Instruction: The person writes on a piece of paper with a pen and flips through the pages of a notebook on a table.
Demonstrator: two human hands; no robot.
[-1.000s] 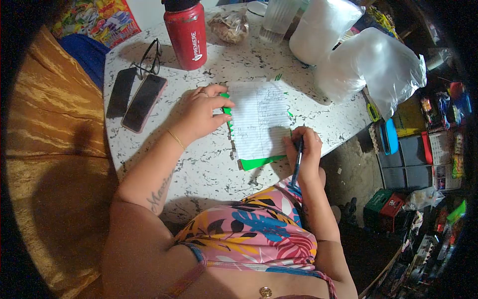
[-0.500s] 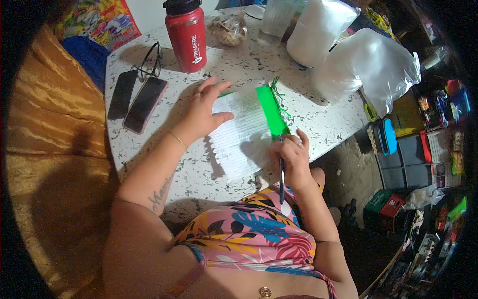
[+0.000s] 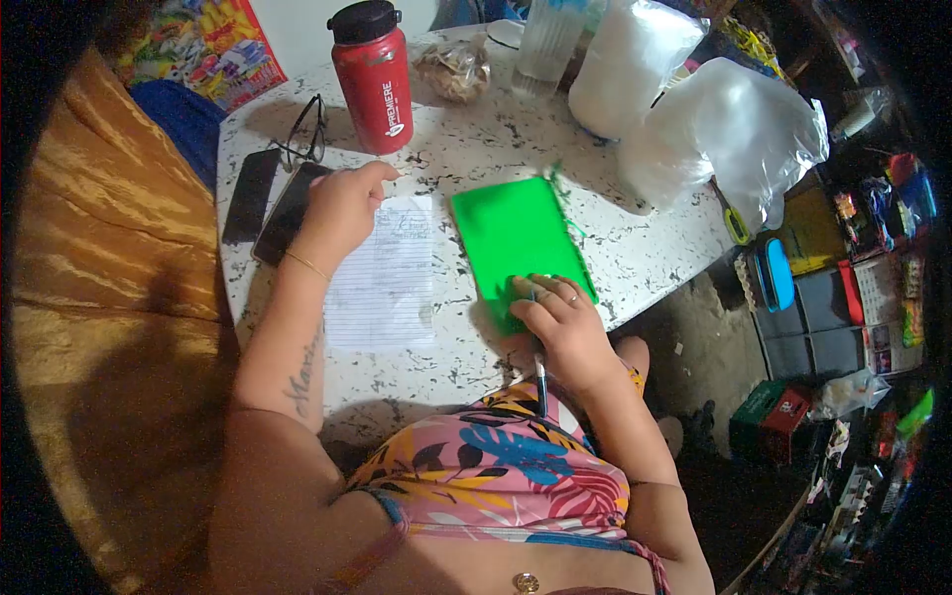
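Note:
A lined sheet of paper [image 3: 382,288] with handwriting near its top lies flat on the table. My left hand [image 3: 342,208] is at its upper left edge, fingers curled in a pinch over that edge and partly over a dark phone [image 3: 288,213]. To the right is a notebook with a bright green cover [image 3: 521,233] and a fringe of green strands at its upper right. My right hand [image 3: 560,322] rests on the notebook's lower edge, with a pen [image 3: 541,382] held in its fingers and pointing down toward my lap.
Behind the paper stands a red bottle [image 3: 377,89]. Eyeglasses [image 3: 305,134] and a black flat object [image 3: 250,193] lie at the left. A bag of brown pieces [image 3: 454,67], a clear pitcher [image 3: 545,50], filled plastic bags [image 3: 719,129] and yellow-handled scissors [image 3: 735,223] sit toward the back and right.
The lined sheet has moved left off the green notebook, together with my left hand. The green cover now shows fully. My right hand has shifted slightly down and left, still with the pen.

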